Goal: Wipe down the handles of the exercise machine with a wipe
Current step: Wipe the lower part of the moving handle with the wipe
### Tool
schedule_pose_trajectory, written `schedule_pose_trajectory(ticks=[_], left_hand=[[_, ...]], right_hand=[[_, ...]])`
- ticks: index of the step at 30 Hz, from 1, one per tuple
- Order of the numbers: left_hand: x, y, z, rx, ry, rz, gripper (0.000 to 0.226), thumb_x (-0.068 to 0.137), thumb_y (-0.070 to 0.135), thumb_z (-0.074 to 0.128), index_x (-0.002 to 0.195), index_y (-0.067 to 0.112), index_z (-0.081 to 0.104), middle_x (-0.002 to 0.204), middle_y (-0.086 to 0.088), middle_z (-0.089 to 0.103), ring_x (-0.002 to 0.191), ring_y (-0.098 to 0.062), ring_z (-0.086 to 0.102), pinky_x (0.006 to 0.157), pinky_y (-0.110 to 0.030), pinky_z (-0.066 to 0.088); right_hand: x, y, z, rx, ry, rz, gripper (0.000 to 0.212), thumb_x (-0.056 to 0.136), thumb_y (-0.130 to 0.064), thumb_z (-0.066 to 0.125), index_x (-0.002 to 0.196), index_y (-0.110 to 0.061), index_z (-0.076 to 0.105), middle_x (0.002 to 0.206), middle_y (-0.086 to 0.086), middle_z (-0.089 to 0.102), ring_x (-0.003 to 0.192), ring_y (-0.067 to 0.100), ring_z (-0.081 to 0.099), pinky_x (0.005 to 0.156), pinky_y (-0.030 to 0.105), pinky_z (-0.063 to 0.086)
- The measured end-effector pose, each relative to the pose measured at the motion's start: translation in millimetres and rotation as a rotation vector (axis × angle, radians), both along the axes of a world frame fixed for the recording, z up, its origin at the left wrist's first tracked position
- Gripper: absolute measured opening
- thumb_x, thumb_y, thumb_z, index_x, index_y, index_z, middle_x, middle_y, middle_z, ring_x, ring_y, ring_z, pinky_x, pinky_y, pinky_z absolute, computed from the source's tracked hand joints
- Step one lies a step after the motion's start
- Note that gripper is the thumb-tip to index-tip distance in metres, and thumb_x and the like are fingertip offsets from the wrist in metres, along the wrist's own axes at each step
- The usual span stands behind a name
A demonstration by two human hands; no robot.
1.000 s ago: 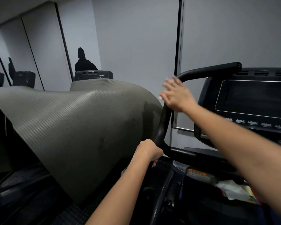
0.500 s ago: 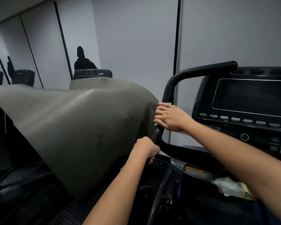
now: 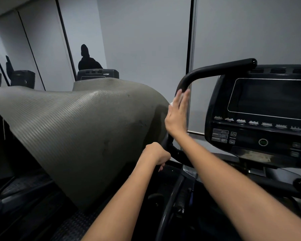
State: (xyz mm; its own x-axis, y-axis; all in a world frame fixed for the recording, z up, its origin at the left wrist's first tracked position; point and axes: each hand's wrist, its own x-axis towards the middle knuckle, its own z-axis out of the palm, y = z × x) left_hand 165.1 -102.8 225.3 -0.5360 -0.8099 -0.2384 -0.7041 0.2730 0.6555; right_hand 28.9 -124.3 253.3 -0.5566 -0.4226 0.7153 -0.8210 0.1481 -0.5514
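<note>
Two hands on the black handle: my left hand curls round its lower bend, my right hand presses flat-fingered on the upright, the white wipe barely showing beneath. Mid-wipe, I judge. Next: run the wipe up round the curve toward the top bar, keeping contact.

A person's right grip, fingers straight, presses a white wipe flat against the upright stretch of a black curved handle on an exercise machine. Only slivers of the wipe show beside the fingers. Just below, the left grip curls round the same handle near its lower bend. A ribbed grey mat drapes to the left of both grips; the dark console stands to the right.
</note>
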Motion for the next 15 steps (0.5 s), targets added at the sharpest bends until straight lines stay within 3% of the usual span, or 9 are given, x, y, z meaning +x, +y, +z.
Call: schedule_pose_trajectory(ticks=[2,4,5,7,11,15], left_hand=[[1,1,1,-0.017,-0.003,-0.010,0.020,0.082,0.012,0.057,0.077,0.000,0.071,0.061,-0.009,0.070,0.045,-0.023,0.063,0.052,-0.030,0.058],[2,2,2,-0.032,-0.001,-0.016,0.021,0.078,0.010,0.053,0.072,0.001,0.070,0.056,-0.009,0.068,0.043,-0.023,0.063,0.051,-0.029,0.057],[2,3,1,-0.033,0.000,-0.018,0.020,0.078,0.009,0.052,0.071,0.001,0.070,0.055,-0.009,0.067,0.043,-0.024,0.063,0.052,-0.029,0.058],[2,3,1,-0.023,0.007,-0.016,0.019,0.078,0.009,0.053,0.072,0.001,0.069,0.056,-0.009,0.067,0.042,-0.024,0.061,0.052,-0.030,0.058],[1,2,2,-0.005,0.009,-0.021,0.017,0.079,0.011,0.056,0.075,0.001,0.069,0.060,-0.010,0.067,0.045,-0.025,0.062,0.054,-0.031,0.058],[3,2,4,-0.010,0.005,-0.042,0.017,0.077,0.009,0.055,0.073,0.001,0.070,0.061,-0.011,0.069,0.050,-0.026,0.064,0.063,-0.039,0.063]], right_hand=[[14,5,-17,-0.080,-0.285,0.110,0.067,0.109,-0.025,0.033,0.161,-0.016,-0.007,0.169,0.013,-0.001,0.154,0.027,0.013,0.120,0.023,0.015],[17,10,-25,-0.038,-0.514,0.146,0.061,0.109,-0.033,0.036,0.159,-0.010,0.009,0.160,0.019,0.030,0.137,0.032,0.043,0.103,0.034,0.039],[15,13,-24,0.003,-0.567,0.161,0.056,0.108,-0.036,0.036,0.152,-0.004,0.020,0.149,0.022,0.043,0.124,0.032,0.052,0.091,0.033,0.041],[3,12,-8,0.022,-0.609,0.209,0.050,0.108,-0.039,0.035,0.138,0.001,0.032,0.133,0.020,0.053,0.108,0.028,0.054,0.084,0.030,0.038],[-18,6,51,-0.052,-0.647,0.229,0.057,0.108,-0.045,0.030,0.144,-0.001,0.031,0.133,0.015,0.051,0.120,0.028,0.053,0.091,0.032,0.038],[-15,6,22,0.004,-0.653,0.206,0.064,0.104,-0.057,0.022,0.140,-0.007,0.040,0.124,0.011,0.062,0.112,0.029,0.061,0.099,0.044,0.048]])
